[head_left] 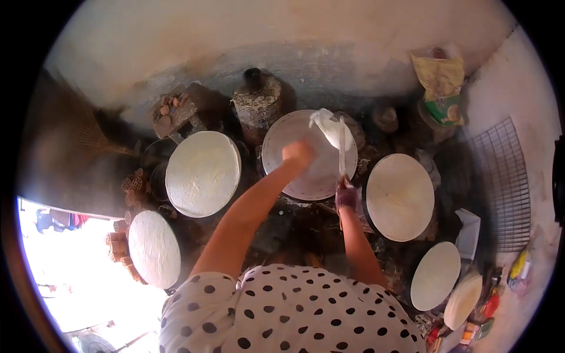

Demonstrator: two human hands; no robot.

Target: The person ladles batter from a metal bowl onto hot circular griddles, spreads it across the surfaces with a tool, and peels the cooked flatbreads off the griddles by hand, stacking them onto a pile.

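A round, flat griddle-like plate [276,147] with a greyish top lies in front of me. My left hand [299,153] is over its middle, smeared by motion, so its fingers cannot be made out. On the right, my right hand [346,195], with something dark purple around it, is closed on a long pale stick [342,156]. Against the stick's far part hangs a limp, shiny white sheet [331,128], over the plate's upper right edge. Whether the sheet touches the plate is unclear.
Round discs with whitish tops stand on both sides, including a left disc [203,173] and a right disc [400,197]. Behind are a cylindrical block [257,103] and a yellow-green sack [441,85]. A wire rack [500,182] leans at the right wall.
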